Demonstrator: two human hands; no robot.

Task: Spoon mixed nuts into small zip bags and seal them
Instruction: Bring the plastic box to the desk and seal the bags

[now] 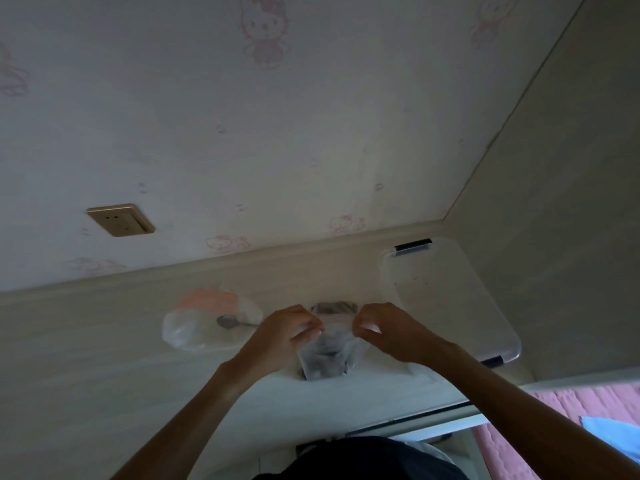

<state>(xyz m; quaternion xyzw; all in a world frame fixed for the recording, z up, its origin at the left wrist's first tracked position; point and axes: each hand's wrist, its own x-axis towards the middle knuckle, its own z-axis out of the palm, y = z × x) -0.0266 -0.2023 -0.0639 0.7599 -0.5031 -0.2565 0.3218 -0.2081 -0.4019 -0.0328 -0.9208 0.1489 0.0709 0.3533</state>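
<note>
Pale wallpaper [207, 116] with pink cartoon cats, gold socket plate [120, 220], pink quilted bedspread [568, 410].

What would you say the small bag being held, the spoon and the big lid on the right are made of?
Small zip bag: thin clear plastic film; dark contents show through. Spoon: looks like metal, grey with dull shine. Lid: rigid translucent plastic, the table shows through, with dark clips.

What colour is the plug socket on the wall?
Gold-brown. The socket shows best in the head view, on the cat-patterned wallpaper.
</note>
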